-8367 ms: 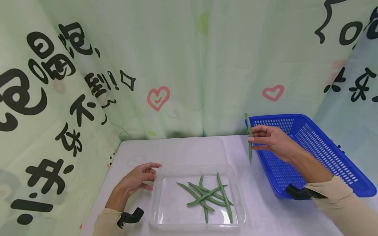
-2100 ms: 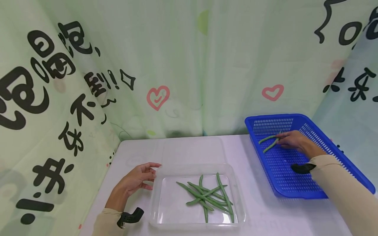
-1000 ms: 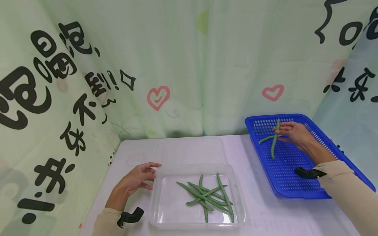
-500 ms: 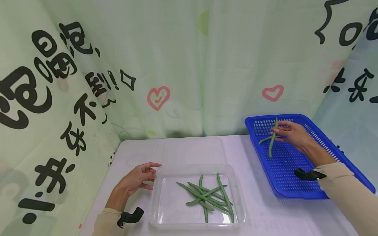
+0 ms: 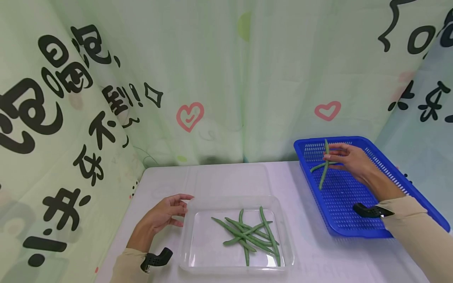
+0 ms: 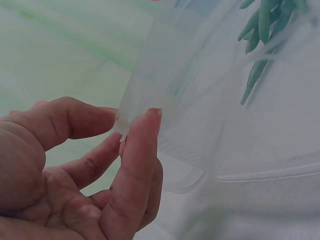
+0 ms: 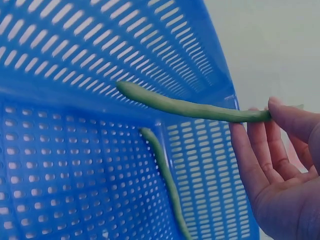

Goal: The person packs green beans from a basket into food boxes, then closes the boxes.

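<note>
Over the far left part of a blue plastic basket (image 5: pixel 348 204), my right hand (image 5: pixel 357 163) pinches one green bean (image 7: pixel 192 109) between thumb and fingertips, the long end of the bean sticking out. A second green bean (image 7: pixel 167 180) lies on the basket floor along its wall, partly behind the held one in the head view. My left hand (image 5: pixel 164 214) grips the left rim of a clear plastic tray (image 5: pixel 207 251), thumb on one side and fingers on the other. Inside that tray, several green beans (image 5: pixel 253 237) lie crossed in a loose pile toward the right.
Tray and basket stand side by side on a white table (image 5: pixel 209 179), with a strip of tabletop between them. A light green curtain (image 5: pixel 219 78) with black writing and pink hearts hangs behind and to the left. Black bands (image 5: pixel 371 211) sit on both wrists.
One more bean lies in the tray than at the oldest frame. My right hand returned to the basket, lifted another bean and shifted it slightly left. The left hand stayed on the tray.
</note>
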Demonstrator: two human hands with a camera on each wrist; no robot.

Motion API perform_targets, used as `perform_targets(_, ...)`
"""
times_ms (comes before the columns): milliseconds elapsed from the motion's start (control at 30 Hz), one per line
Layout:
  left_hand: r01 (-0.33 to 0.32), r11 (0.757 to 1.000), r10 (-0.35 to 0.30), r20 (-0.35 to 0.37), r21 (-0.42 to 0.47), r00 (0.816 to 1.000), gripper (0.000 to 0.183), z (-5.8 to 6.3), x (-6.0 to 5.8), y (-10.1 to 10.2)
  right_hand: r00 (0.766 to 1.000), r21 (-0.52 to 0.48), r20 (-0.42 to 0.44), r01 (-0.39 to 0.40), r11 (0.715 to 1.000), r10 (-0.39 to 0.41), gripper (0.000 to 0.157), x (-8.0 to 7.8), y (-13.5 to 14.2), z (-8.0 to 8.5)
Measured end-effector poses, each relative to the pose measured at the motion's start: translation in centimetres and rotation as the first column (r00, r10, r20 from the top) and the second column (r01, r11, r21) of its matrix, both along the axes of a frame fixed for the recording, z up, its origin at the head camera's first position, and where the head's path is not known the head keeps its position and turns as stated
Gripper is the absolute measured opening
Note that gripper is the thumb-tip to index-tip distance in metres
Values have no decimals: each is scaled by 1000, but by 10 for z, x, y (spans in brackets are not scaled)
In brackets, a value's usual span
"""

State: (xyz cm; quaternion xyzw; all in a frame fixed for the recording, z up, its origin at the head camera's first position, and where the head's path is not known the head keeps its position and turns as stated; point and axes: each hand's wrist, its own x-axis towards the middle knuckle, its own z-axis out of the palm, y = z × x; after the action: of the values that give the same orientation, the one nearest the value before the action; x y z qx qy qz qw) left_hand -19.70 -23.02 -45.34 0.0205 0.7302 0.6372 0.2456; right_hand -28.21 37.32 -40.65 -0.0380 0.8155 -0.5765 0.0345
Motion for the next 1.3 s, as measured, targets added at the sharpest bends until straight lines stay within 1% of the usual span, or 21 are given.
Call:
perform_targets(100,-2,1000,2,-2,-2,1000,50,0,0,0,1000,35,-4,-1,999,1,62,1,-3,3)
perform_targets(267,-5,1000,5,-4,-7,1000,49,0,0,0,1000,48,-14,-5,999,6,59,3,-9,10)
perform_targets(400,-5,1000,5,-4,-7,1000,49,0,0,0,1000,76,-30,12,997,-10,61,7,-15,16)
perform_targets(500,-4,1000,4,-4,-7,1000,48,0,0,0,999,79,-34,30,996,-28,63,9,-20,22)
perform_targets(633,3,1000,-3,-3,0,1000,49,0,0,-1,998,78,-45,36,996,-32,58,13,-27,34)
perform_targets(767,12,1000,-12,-6,5,1000,50,-1,-1,-1,998,88,-62,28,996,-23,49,15,-32,43)
perform_targets(867,13,1000,-13,-8,3,1000,50,-1,0,0,997,92,-82,-3,996,11,42,17,-35,48)
perform_targets(933,11,1000,-11,-9,1,1000,50,0,0,0,995,91,-93,-12,996,20,41,18,-38,52)
perform_targets(1100,7,1000,-7,-9,-4,1000,50,0,1,0,993,97,-118,-8,995,20,45,21,-49,62)
perform_targets(1300,7,1000,-7,-12,-3,1000,50,0,1,0,990,71,-136,-16,997,26,38,28,-64,74)
